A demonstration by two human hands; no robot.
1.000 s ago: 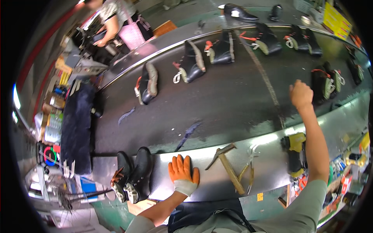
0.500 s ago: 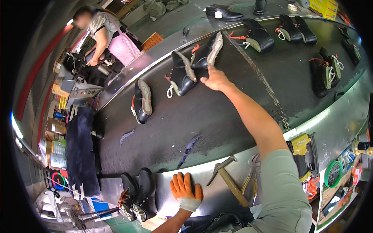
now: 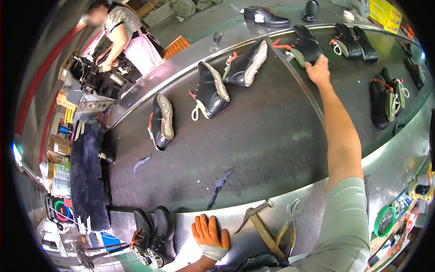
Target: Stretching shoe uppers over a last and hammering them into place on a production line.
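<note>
My left hand [image 3: 209, 237], in an orange and white glove, lies flat with fingers apart on the metal edge of the conveyor. Beside it stand black lace-up shoes [image 3: 158, 238]. My bare right hand [image 3: 319, 71] reaches to the far side, its thumb and fingers round the near end of a black shoe upper [image 3: 306, 44] with red and white laces. Three more uppers lie on their sides to the left, stitched pale undersides showing: a far one [image 3: 246, 64], a middle one [image 3: 213, 93] and a nearer one [image 3: 161, 121].
A hammer [image 3: 263, 226] and pincers [image 3: 288, 226] lie on the metal edge right of my glove. More black uppers [image 3: 383, 102] rest on the dark belt [image 3: 253, 140] at the right. Dark cloth [image 3: 86, 177] hangs at the left end. Another person [image 3: 122, 41] works across the belt.
My right hand has moved right, from the far stitched upper to the upper with red laces. That stitched upper now sits tilted further over. My left hand stays flat.
</note>
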